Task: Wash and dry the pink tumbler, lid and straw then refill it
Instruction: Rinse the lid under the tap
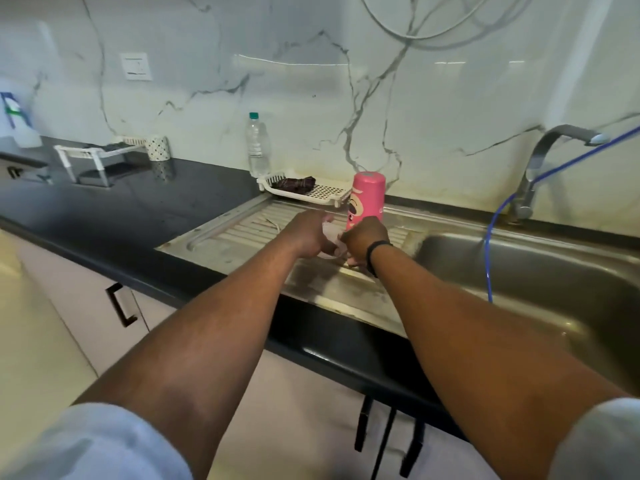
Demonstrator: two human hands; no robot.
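Note:
The pink tumbler point(368, 197) stands upside down on the steel drainboard point(242, 237), just behind my hands. My left hand point(311, 233) and my right hand point(363, 239) meet in front of it and both grip a pale, clear lid point(331, 233), which is mostly hidden between my fingers. A thin straw point(273, 224) lies on the drainboard ridges to the left of my left hand.
A white perforated tray point(329, 194) holding a dark cloth point(294, 184) sits behind the drainboard, with a clear water bottle point(258, 145) beside it. The sink basin point(519, 271), tap point(540, 157) and a blue hose point(491, 237) lie to the right. A white rack point(93, 157) stands on the black counter at left.

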